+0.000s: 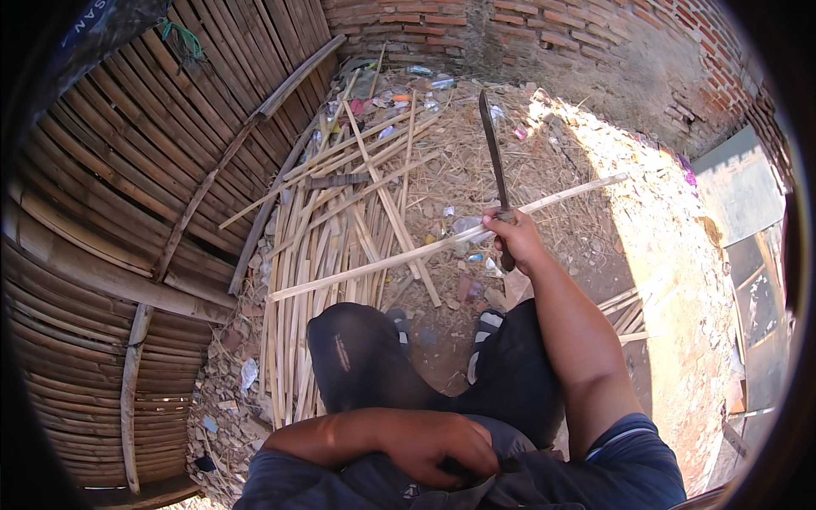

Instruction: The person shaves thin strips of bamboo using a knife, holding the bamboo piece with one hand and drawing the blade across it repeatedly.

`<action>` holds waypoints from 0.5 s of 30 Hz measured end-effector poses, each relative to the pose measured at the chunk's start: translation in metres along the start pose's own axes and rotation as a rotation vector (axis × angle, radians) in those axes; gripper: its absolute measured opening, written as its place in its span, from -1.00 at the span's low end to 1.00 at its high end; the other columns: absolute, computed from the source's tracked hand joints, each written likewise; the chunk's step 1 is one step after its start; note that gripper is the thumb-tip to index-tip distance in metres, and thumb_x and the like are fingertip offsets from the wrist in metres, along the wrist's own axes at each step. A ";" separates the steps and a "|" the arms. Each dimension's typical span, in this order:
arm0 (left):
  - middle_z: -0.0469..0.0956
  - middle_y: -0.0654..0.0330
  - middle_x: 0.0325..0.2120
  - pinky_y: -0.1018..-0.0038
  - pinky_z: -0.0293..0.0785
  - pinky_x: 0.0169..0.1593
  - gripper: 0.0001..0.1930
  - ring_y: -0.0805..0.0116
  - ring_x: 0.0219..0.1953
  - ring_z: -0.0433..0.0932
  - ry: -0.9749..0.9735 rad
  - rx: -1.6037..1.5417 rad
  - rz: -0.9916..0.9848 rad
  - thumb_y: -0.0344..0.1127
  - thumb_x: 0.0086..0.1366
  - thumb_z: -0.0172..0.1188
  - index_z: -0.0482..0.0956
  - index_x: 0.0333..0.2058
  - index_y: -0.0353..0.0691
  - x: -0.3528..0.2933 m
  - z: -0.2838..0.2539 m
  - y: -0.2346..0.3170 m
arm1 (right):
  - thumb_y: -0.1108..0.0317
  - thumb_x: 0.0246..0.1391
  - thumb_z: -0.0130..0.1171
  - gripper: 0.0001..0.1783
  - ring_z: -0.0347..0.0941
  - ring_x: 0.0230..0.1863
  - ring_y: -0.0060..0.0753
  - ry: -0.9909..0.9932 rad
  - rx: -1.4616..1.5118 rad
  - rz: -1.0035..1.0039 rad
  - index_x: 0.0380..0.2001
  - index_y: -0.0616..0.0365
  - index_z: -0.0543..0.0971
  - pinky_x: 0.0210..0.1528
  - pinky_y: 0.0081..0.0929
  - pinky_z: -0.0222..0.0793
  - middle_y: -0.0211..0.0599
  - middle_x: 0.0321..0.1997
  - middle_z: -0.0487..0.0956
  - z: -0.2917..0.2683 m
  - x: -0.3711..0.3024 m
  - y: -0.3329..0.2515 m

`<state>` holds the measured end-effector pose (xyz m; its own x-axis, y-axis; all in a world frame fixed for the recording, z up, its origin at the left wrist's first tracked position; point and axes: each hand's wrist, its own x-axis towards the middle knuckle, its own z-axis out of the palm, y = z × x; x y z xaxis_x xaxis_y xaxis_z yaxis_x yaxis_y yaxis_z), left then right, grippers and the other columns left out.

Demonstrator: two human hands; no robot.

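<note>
My right hand (520, 240) is closed around the dark handle of a machete (493, 153), whose long blade points up and away from me. The same hand also grips a long pale bamboo strip (382, 263), which crosses in front of my knees and slants up to the right. Against my lower belly rests my left hand (459, 455), its fingers curled in near the dark shirt. Whatever those fingers hold, if anything, is hidden. Left of my knee, many split bamboo strips (293, 255) lie in a pile, some crossing over others.
A slatted bamboo wall (102, 195) stands on the left, and a brick wall (561, 38) closes off the back. Rubble, shavings and plastic litter cover the ground (578, 127). More strips (627, 314) lie right of my forearm, and a grey panel (739, 187) leans at the far right.
</note>
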<state>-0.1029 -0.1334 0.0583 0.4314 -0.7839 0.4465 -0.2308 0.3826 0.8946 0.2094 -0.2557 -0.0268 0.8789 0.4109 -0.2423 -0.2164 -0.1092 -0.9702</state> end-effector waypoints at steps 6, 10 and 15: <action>0.68 0.10 -0.03 0.19 0.47 -0.07 -0.72 0.08 -0.14 0.61 0.109 0.300 0.076 -0.44 0.24 0.26 0.65 -0.07 -0.35 -0.008 0.006 0.003 | 0.26 0.20 0.46 -0.67 0.53 -0.30 -0.55 0.025 -0.005 0.009 -0.05 0.15 0.66 -0.33 -0.54 0.47 -0.38 -0.22 0.67 0.006 0.003 0.002; 0.69 0.20 -0.08 0.24 0.45 -0.18 -0.80 0.23 -0.28 0.61 0.203 0.557 0.157 -0.38 0.25 0.26 0.68 -0.15 -0.25 -0.007 -0.001 0.013 | 0.25 0.18 0.47 -0.66 0.52 -0.37 -0.56 0.029 0.002 0.005 -0.05 0.15 0.65 -0.36 -0.56 0.45 -0.37 -0.23 0.67 0.004 0.010 0.006; 0.72 0.24 -0.17 0.32 0.37 -0.35 -0.81 0.30 -0.40 0.60 0.585 1.140 0.356 -0.30 0.21 0.35 0.71 -0.19 -0.15 -0.024 -0.004 0.028 | 0.24 0.19 0.47 -0.65 0.47 -0.47 -0.57 0.073 0.029 0.022 -0.05 0.16 0.64 -0.40 -0.55 0.44 -0.35 -0.25 0.67 0.006 0.009 0.003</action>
<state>-0.1158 -0.1022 0.0726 0.4379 -0.2928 0.8500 -0.8818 -0.3241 0.3427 0.2142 -0.2474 -0.0321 0.9023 0.3415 -0.2630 -0.2468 -0.0909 -0.9648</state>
